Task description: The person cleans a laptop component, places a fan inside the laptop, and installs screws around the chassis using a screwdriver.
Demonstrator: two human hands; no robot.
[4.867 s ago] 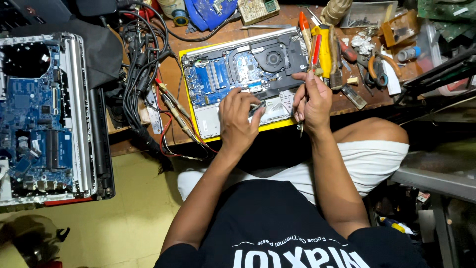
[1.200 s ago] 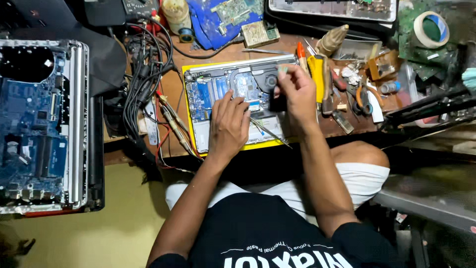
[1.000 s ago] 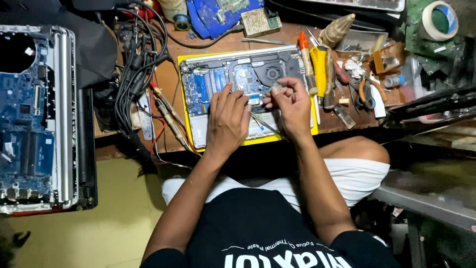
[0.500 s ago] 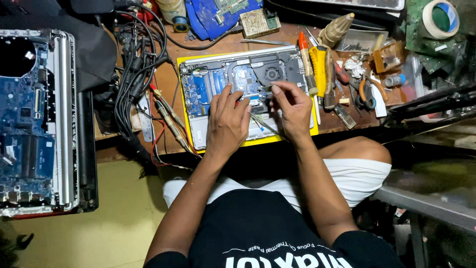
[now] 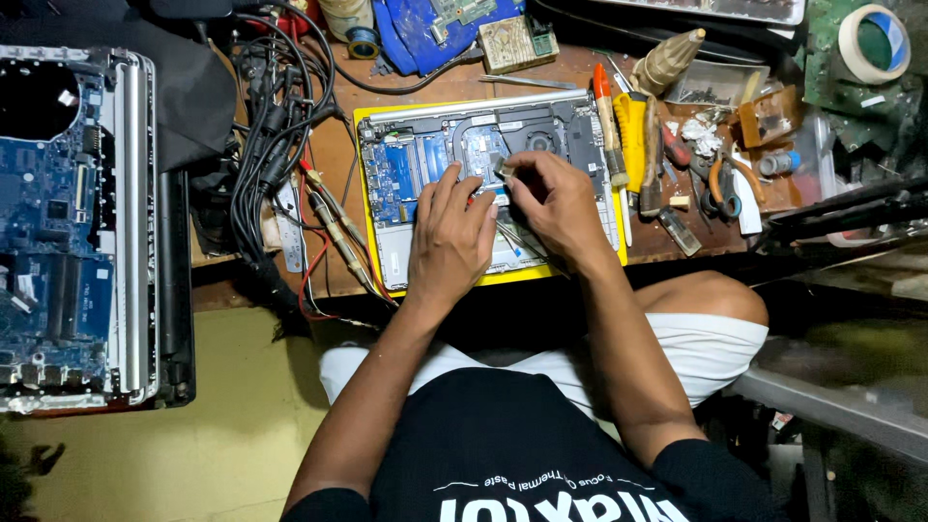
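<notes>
An opened laptop (image 5: 483,184) lies bottom-up on a yellow mat (image 5: 365,208) at the middle of the brown workbench (image 5: 329,159), its blue circuit board, dark fan and copper heat pipe exposed. Both hands rest on it. The right hand (image 5: 556,208) is curled over the centre of the board, thumb and forefinger pinched shut on a small pale part (image 5: 504,169) just at the fingertips, above the board near the heat pipe; what the part is cannot be made out. The left hand (image 5: 449,242) lies flat, palm down, its fingers spread a little and holding nothing, the fingertips pressing on the blue board just left of the pinched part. A thin metal tool (image 5: 517,242) lies on the lower casing between the two hands.

Half a second ago the right hand was lower and further right, fingertips down on the board; now it has drawn in toward the left hand's fingertips. The left hand has hardly shifted.

To the right of the laptop lie an orange-handled screwdriver (image 5: 605,111) and a yellow tool (image 5: 631,135), then pliers and small clutter. To the left hangs a tangle of black cables (image 5: 271,145), and beyond it a second stripped laptop (image 5: 72,227) stands open on its side of the bench. A roll of tape (image 5: 873,43) sits far right.
</notes>
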